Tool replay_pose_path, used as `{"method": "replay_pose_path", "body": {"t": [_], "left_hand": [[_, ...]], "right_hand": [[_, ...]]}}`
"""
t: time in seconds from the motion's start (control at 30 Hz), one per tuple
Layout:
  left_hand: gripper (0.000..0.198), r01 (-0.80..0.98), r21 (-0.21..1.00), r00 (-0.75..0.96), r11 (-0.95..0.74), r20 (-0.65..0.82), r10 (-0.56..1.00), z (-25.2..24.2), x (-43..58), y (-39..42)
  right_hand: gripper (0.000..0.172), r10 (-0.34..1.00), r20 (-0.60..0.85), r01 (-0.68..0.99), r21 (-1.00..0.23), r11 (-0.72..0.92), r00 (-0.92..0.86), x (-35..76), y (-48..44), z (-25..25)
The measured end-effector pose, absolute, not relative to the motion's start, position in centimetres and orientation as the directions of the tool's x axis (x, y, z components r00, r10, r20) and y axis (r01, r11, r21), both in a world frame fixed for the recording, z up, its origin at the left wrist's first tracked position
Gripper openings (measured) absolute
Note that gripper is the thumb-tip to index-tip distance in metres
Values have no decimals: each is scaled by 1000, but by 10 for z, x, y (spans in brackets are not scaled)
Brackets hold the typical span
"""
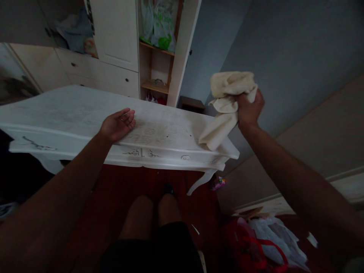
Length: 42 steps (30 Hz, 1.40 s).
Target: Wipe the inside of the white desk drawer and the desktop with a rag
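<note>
My right hand (250, 106) grips a bunched cream cloth (231, 84) above the right end of a white table (176, 125). A lower fold of the cloth hangs down in front of the tabletop; whether it touches the surface I cannot tell. Palm up and fingers loosely curled, my left hand (118, 125) is at the table's front edge with nothing in it. Dark smudges mark the white top, mostly in the middle and toward the left. Carved drawer fronts run along the near side.
Behind the table stands a white cabinet (116, 34) with an open door and plastic bags (162, 22) on a shelf. A grey wall (284, 49) rises on the right. Red and white bags (273, 235) lie on the dark red floor at lower right, and a small pink packet (218, 183) is near the table leg.
</note>
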<state>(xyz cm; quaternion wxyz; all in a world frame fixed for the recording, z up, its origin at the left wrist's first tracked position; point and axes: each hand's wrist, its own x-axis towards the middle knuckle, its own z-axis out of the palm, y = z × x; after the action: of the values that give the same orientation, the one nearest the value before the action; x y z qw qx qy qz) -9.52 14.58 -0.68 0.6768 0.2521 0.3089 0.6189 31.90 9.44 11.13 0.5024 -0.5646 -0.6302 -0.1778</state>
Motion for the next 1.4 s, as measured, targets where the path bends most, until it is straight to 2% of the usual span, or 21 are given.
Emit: {"method": "replay_pose_path", "body": {"t": [0.07, 0.13, 0.2, 0.27, 0.37, 0.5, 0.6, 0.67, 0.77, 0.83, 0.93, 0.97, 1.03, 1.1, 1.17, 1.27, 1.4], "left_hand": [[21, -680, 725, 44, 114, -115, 992, -6, -95, 145], [20, -682, 723, 45, 113, -112, 993, -6, -94, 144], [19, -688, 716, 52, 113, -108, 993, -6, -95, 144], [18, -694, 709, 60, 123, -112, 992, -7, -95, 145], [19, -696, 704, 74, 139, -122, 990, -8, -96, 147], [18, -696, 704, 82, 140, -116, 990, -7, -96, 147], [20, -704, 696, 81, 138, -115, 990, -7, -96, 147], [22, -701, 699, 73, 138, -122, 990, -7, -96, 148], [21, -678, 725, 49, 122, -121, 991, -8, -94, 149], [19, -657, 746, 34, 106, -111, 993, -9, -93, 150], [17, -633, 769, 33, 94, -94, 995, -10, -92, 151], [17, -627, 774, 34, 93, -92, 995, -11, -93, 152], [16, -619, 780, 34, 92, -91, 995, -13, -94, 153], [15, -619, 780, 41, 98, -92, 995, -14, -95, 154], [15, -623, 775, 49, 104, -94, 994, -15, -96, 155], [17, -627, 772, 44, 107, -102, 994, -13, -94, 154], [17, -621, 775, 40, 116, -117, 992, -9, -92, 150]], "right_hand": [[51, 514, 839, 877, -374, 301, 181, 315, 109, 93], [43, 593, 797, 896, -342, 282, 117, 313, 113, 64], [46, 726, 688, 934, -255, 250, -7, 315, 110, 30], [50, 850, 513, 957, -169, 234, -117, 319, 103, 0], [54, 875, 466, 963, -152, 223, -129, 327, 95, -24], [67, 911, 359, 934, -209, 290, -203, 339, 95, -14], [74, 946, 227, 878, -369, 304, -231, 353, 98, 3], [69, 962, 213, 828, -498, 257, -171, 367, 100, 11], [55, 946, 319, 776, -612, 154, 64, 390, 104, 13], [46, 887, 395, 772, -632, 72, 241, 404, 103, 10], [33, 776, 435, 758, -647, -85, 458, 417, 94, 5], [32, 724, 442, 747, -647, -153, 530, 419, 90, 3], [44, 636, 453, 734, -620, -279, 625, 420, 82, 2], [51, 598, 452, 730, -570, -377, 662, 419, 77, 2], [47, 619, 421, 731, -540, -417, 663, 417, 77, 1], [40, 646, 371, 723, -530, -442, 667, 413, 81, -3], [39, 702, 330, 743, -519, -422, 631, 408, 88, -17]]}}
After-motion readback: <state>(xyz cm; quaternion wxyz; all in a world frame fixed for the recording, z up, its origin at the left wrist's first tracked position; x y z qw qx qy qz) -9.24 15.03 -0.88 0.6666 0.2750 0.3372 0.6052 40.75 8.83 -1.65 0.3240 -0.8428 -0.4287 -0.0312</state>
